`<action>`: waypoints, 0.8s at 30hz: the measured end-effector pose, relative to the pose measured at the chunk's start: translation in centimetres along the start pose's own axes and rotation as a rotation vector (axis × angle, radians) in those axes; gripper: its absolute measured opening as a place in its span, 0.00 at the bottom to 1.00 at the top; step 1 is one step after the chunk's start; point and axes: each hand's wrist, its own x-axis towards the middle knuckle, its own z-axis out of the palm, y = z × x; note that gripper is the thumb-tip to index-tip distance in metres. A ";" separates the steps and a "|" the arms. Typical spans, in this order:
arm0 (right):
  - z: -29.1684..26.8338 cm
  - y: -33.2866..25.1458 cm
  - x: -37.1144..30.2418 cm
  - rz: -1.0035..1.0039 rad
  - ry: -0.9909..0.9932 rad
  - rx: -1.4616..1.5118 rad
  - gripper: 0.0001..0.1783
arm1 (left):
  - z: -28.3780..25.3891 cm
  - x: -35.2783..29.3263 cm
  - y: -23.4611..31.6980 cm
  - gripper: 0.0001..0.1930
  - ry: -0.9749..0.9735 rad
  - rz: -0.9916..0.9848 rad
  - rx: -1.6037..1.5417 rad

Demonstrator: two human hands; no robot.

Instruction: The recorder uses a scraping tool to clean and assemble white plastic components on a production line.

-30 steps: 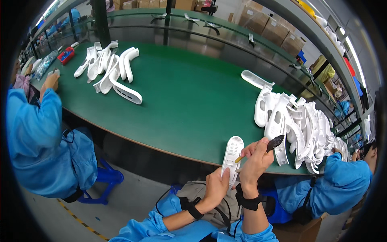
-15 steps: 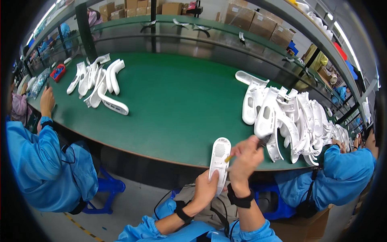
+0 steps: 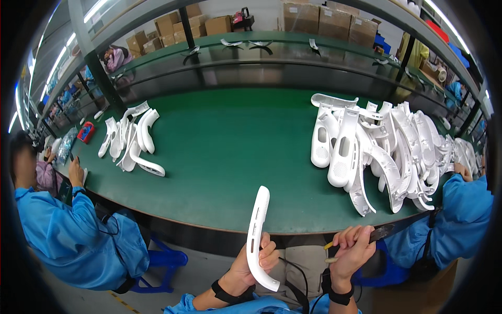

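A long, curved white plastic shell part (image 3: 257, 235) stands on end in my left hand (image 3: 241, 266), its slotted edge facing me and its upper end over the table's front edge. The fingers wrap round its lower half. My right hand (image 3: 352, 251) is closed round what looks like a brush (image 3: 380, 233) with a dark, broad end pointing right. Two thin, yellowish ends stick out on the hand's left side; whether they belong to one tool or two I cannot tell. The hands are apart, and the right one is off the shell.
Many similar white shells (image 3: 342, 154) are heaped on the green table (image 3: 225, 141) at right, with a smaller group (image 3: 148, 131) at left. Co-workers in blue sit at left (image 3: 68, 230) and right (image 3: 465, 204). A red bin (image 3: 86, 132) stands far left. A shelf frame crosses the back.
My left hand has turned the shell from its perforated face to its slotted edge. My right hand has drawn away from it, down and to the right, with the brush. The view has shifted.
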 end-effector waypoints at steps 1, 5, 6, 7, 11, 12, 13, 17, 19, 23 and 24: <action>-0.3 0.2 0.1 0.024 -0.009 -0.007 0.18 | 0.2 0.2 0.0 0.06 -0.005 -0.012 -0.038; -1.7 1.0 0.6 0.075 -0.030 -0.024 0.17 | 0.5 1.1 0.0 0.07 -0.039 -0.059 -0.208; -1.9 1.2 0.8 0.083 -0.027 -0.015 0.17 | 0.5 1.4 0.1 0.08 -0.095 -0.100 -0.340; -2.0 1.3 0.9 0.077 -0.029 -0.027 0.17 | 0.7 1.8 0.0 0.11 -0.167 -0.112 -0.445; -2.6 1.6 1.2 0.085 -0.062 -0.031 0.17 | 1.9 2.5 -0.7 0.11 -0.287 -0.061 -0.633; -2.7 1.8 1.3 0.090 -0.060 -0.021 0.17 | 2.4 2.6 -0.8 0.11 -0.282 -0.057 -0.622; -2.8 1.9 1.4 0.106 -0.055 -0.020 0.16 | 2.9 2.7 -1.0 0.11 -0.266 -0.045 -0.640; -2.7 2.1 1.6 0.128 -0.034 -0.027 0.17 | 3.3 3.5 -0.9 0.13 -0.213 -0.056 -0.649; -2.8 2.4 1.8 0.132 -0.035 -0.018 0.17 | 3.5 3.8 -0.8 0.13 -0.175 -0.047 -0.650; -3.3 2.5 2.0 0.160 -0.066 0.009 0.15 | 4.2 4.5 -0.3 0.13 -0.063 -0.035 -0.667; -3.4 2.6 2.0 0.162 -0.066 0.010 0.15 | 4.3 4.7 -0.3 0.13 -0.063 -0.034 -0.666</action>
